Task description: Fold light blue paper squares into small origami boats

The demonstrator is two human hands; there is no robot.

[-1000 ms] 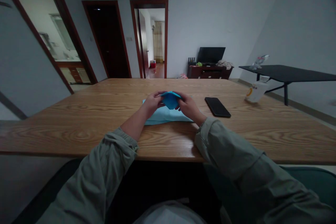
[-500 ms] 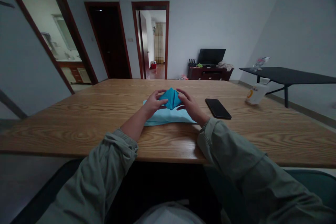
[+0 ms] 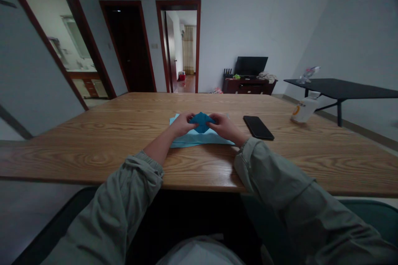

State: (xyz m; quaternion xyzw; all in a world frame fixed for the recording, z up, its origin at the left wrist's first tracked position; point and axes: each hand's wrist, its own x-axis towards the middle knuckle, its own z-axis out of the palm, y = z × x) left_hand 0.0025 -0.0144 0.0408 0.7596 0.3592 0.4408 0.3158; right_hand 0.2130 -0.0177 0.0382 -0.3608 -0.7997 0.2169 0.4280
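Note:
A small piece of folded blue paper (image 3: 202, 123) is held up between my two hands, its point facing up. My left hand (image 3: 184, 124) pinches its left corner, thumb in front and fingers behind. On the opposite corner, my right hand (image 3: 222, 124) has the same kind of pinch. Beneath them lie light blue paper sheets (image 3: 199, 139) on the wooden table, partly covered by my hands and the folded piece.
A black phone (image 3: 258, 127) lies right of the sheets. Farther right stands a white bottle or jar (image 3: 305, 109) with an orange mark. The wooden table's (image 3: 124, 140) near edge runs below my forearms. Beyond it is a black table (image 3: 338, 89).
My fingers have closed in on the folded paper's side corners. The paper has come down slightly and its shape looks flatter and wider.

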